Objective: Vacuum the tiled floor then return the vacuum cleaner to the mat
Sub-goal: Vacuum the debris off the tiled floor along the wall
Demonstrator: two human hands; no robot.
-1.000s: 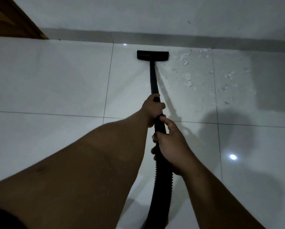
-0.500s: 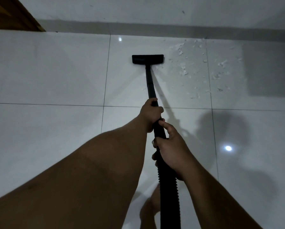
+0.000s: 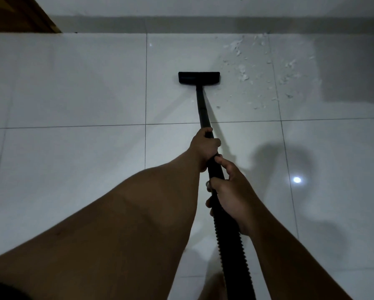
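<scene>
Left hand (image 3: 204, 146) wrapped round the black wand (image 3: 202, 109), floor head (image 3: 199, 77) flat on the tile near the wall; right hand (image 3: 230, 192) gripping just behind, at the ribbed hose (image 3: 230, 245). Further right, white debris (image 3: 255, 74) untouched: likely missed or scattered if swept sideways too fast.

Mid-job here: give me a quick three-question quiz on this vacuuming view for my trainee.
1. True or false: the floor nozzle sits on top of the white debris.
2. Which hand grips the wand nearer the nozzle? A) left hand B) right hand
3. What part does the right hand hold just above?

Key: 1 false, the debris lies to its right; 2 A; 3 the ribbed hose.
</scene>
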